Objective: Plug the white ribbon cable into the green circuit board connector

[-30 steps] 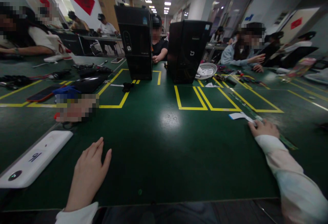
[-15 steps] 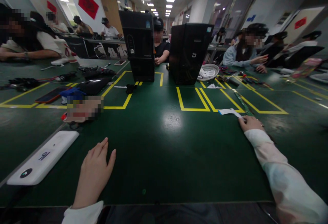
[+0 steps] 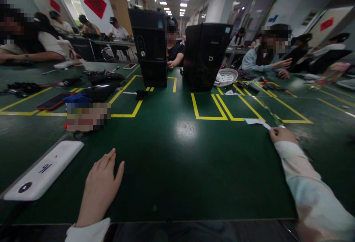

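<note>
My left hand (image 3: 100, 183) lies palm down on the green table, fingers stretched out and holding nothing. A white power bank-like device (image 3: 44, 171) with a round dark spot sits to its left. At the right, my right hand (image 3: 284, 135) is closed around a long thin green circuit board strip (image 3: 273, 114). A white flat ribbon cable (image 3: 256, 122) with a blue end sticks out leftward from the same fingers. The strip's middle is hidden under the hand, and its near end shows dimly beside the sleeve. Whether the cable joins the strip I cannot tell.
Two black computer towers (image 3: 151, 50) stand on the table's far side. Yellow tape (image 3: 210, 118) marks rectangles. A white basket (image 3: 226, 77) and loose parts lie at the right back; cables (image 3: 24, 88) and a blurred packet (image 3: 87, 118) at the left. Other people sit around.
My right hand has shifted to the right, carrying the circuit board strip and white ribbon cable along. The left hand stays almost where it was.
</note>
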The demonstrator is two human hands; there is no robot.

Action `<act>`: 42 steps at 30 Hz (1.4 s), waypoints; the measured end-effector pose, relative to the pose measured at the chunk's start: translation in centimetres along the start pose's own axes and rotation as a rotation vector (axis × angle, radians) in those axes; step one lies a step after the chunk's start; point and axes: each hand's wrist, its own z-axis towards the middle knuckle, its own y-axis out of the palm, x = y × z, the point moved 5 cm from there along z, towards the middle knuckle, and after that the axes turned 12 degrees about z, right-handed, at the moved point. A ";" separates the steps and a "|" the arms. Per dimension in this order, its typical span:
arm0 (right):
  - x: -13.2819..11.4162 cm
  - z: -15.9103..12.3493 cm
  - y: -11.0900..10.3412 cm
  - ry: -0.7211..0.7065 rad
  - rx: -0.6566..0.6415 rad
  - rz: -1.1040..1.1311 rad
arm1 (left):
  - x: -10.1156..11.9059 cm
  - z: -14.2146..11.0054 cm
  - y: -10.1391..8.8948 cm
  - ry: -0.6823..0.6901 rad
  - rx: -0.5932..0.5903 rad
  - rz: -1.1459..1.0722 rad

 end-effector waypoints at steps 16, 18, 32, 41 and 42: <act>-22.7 -12.5 2.2 -1.170 -0.120 0.542 | -0.2 0.0 0.2 -0.003 -0.008 0.000; -26.2 -15.9 2.1 -1.293 -0.139 0.610 | -0.1 0.0 0.1 -0.004 -0.001 0.000; -33.6 -24.9 0.9 -1.478 -0.515 0.542 | -0.2 0.2 0.0 -0.010 -0.008 0.009; -20.9 -7.8 2.1 -0.283 0.068 0.274 | 0.0 0.1 -0.2 -0.015 -0.012 0.006; -18.2 -6.3 2.0 -0.099 0.102 0.250 | -0.1 0.1 -0.2 -0.013 -0.010 0.006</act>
